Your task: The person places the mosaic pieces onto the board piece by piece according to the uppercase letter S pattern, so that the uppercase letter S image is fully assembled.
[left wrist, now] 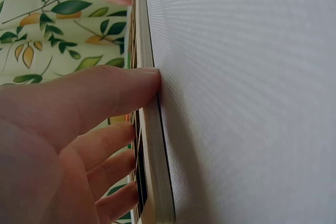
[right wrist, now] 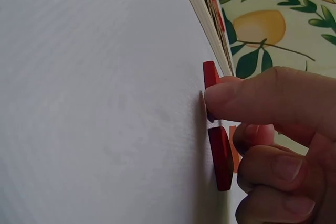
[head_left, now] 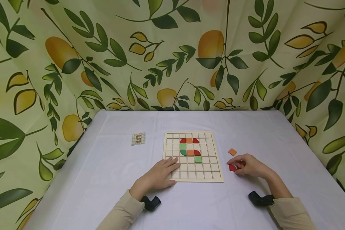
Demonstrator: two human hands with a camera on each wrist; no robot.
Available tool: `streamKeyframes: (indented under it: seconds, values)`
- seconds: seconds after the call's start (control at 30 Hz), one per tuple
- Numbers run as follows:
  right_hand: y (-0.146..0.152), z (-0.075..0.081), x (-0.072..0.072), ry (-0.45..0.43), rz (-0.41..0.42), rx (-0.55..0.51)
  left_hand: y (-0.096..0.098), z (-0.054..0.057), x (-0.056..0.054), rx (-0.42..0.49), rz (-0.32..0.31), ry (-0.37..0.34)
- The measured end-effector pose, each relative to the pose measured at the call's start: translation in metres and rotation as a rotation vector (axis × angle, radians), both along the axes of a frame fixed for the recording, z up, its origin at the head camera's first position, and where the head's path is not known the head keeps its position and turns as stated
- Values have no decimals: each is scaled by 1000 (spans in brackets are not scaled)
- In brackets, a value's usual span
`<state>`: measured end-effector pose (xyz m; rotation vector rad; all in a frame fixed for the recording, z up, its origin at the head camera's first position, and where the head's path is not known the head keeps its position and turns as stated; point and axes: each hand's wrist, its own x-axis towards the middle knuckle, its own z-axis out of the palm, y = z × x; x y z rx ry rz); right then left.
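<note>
A square wooden grid board (head_left: 194, 175) lies on the table with red, orange and green tiles in an S-like curve. My left hand (head_left: 161, 174) rests on its near left corner, fingers spread over the grid. In the left wrist view the thumb (left wrist: 131, 85) presses the board's side edge (left wrist: 157, 171). To the right of the board, my right hand (head_left: 248, 164) pinches a red tile (right wrist: 209, 71) between thumb and forefinger, close to the tabletop. A second red tile (right wrist: 221, 158) lies beneath the curled fingers. An orange square tile (head_left: 232, 151) is just beyond that hand.
A small pattern card (head_left: 138, 139) showing a coloured S on a grid lies left of the board. White cloth covers the table (head_left: 118, 127). A leaf-and-fruit patterned curtain (head_left: 172, 64) hangs behind and at both sides. Black wrist mounts (head_left: 151, 203) sit beside both cuffs.
</note>
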<state>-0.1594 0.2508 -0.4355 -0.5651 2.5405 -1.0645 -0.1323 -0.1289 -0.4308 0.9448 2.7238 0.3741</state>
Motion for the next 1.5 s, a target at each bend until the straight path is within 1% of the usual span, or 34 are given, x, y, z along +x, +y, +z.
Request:
streamKeyframes:
  seconds: [0.13, 0.23, 0.3, 0.5, 0.63, 0.77, 0.87, 1.0, 1.13, 1.3, 1.5]
  values:
    - [1, 1, 0, -13, 11, 9, 0, 0, 0, 1, 2, -3]
    - [1, 1, -1, 8, 19, 7, -1, 0, 0, 1, 2, -1]
    - [1, 1, -1, 28, 1, 16, -1, 0, 0, 0, 1, 1]
    - [-4, 0, -1, 68, -105, 70, -1, 0, -1, -3, 0, 6]
    - [-8, 1, 0, 71, -146, 72, -1, -1, -1, -2, 0, 7]
    - [-10, 2, 0, 45, -182, 66, -1, -1, -1, -3, -1, 9]
    - [-12, 2, 0, 35, -204, 59, -1, -1, -1, -1, -2, 7]
    - [-16, 1, 0, 57, -226, 59, -1, -1, -1, 0, -1, 1]
    - [-21, 2, 1, 61, -250, 42, 0, -1, -1, -5, 3, -1]
    - [-28, 3, 3, 70, -262, 26, 1, -1, -1, -9, 10, -11]
    - [-35, 5, 2, 70, -270, 9, 1, -2, -1, -11, 13, -3]
